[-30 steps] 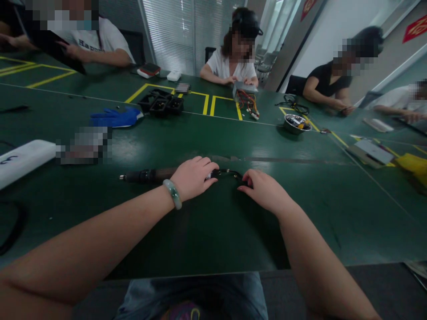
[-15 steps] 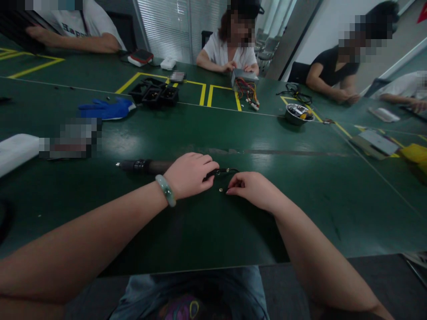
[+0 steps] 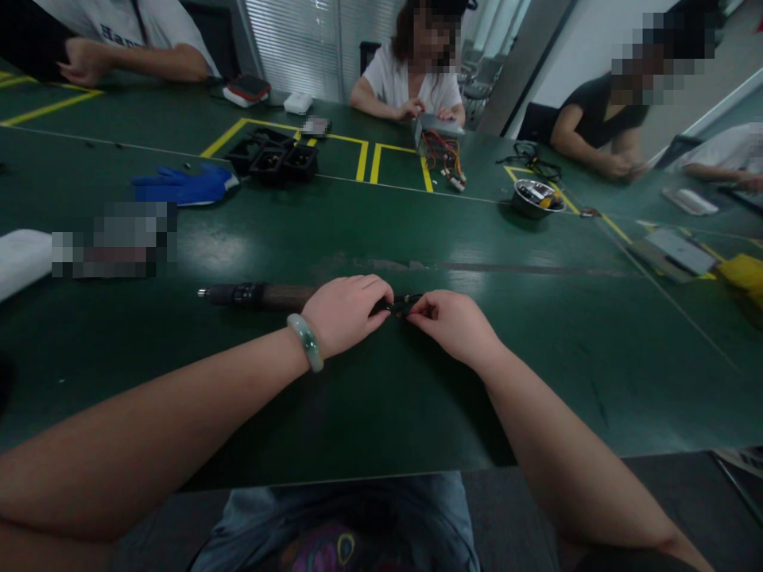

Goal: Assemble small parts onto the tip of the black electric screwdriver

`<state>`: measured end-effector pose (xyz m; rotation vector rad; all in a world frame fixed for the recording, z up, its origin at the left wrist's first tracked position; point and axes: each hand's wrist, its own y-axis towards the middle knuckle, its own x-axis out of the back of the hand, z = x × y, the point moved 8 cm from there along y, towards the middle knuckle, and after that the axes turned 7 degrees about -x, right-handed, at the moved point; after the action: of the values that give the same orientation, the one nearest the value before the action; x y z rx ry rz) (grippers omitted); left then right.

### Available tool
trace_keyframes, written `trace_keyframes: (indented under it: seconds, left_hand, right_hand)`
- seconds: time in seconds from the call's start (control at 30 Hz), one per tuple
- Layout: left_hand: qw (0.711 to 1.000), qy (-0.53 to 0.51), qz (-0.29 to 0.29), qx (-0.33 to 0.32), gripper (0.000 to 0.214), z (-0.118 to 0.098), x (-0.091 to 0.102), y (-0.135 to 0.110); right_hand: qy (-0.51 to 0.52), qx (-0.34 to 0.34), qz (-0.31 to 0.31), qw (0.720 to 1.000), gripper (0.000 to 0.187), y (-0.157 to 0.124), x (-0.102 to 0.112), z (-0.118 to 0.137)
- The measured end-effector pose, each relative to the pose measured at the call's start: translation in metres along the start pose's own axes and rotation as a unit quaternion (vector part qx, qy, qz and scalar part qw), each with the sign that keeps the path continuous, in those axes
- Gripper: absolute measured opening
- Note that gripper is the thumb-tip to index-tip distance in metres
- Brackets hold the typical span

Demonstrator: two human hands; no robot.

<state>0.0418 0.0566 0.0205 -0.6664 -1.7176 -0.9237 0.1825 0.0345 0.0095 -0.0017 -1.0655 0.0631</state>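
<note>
A long dark rod-shaped tool [image 3: 256, 296] lies on the green table [image 3: 381, 397], its metal tip pointing left. My left hand [image 3: 346, 311], with a pale green bangle at the wrist, is closed over the tool's right end. My right hand [image 3: 454, 324] pinches a thin black strap or cord [image 3: 405, 300] that comes off that end, and its fingertips meet those of my left hand. What sits between the fingertips is too small to name.
A blue glove [image 3: 182, 186] and black plastic trays [image 3: 274, 159] lie at the back left, a white object [image 3: 21, 258] at the left edge. A metal bowl [image 3: 535, 197] stands back right. Other people sit round the far side; one handles a wired grey box [image 3: 438, 131].
My right hand has moved left along the cord until its fingertips meet my left hand. The small round part seen on the table half a second ago is out of sight.
</note>
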Motion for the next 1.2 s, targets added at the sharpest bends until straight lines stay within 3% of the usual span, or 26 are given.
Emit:
trace_keyframes:
  seconds: [0.37,0.53,0.87,1.2]
  left_hand:
    - [1.0,-0.005,0.0,-0.002,0.019,0.0,0.0,-0.001]
    - [1.0,-0.005,-0.002,-0.001,0.018,0.0,0.0,-0.001]
    - [1.0,-0.008,-0.005,-0.004,0.019,0.001,0.0,0.0]
    - [1.0,-0.013,-0.016,-0.008,0.019,0.001,0.0,0.0]
  right_hand:
    - [0.005,0.094,-0.065,0.994,0.006,0.001,0.002,0.013]
    - [0.006,0.097,-0.081,0.992,0.005,0.003,0.004,0.012]
    - [-0.036,0.115,-0.057,0.991,0.002,0.009,0.001,0.011]
    - [0.003,0.11,-0.068,0.992,0.005,0.001,0.005,0.016]
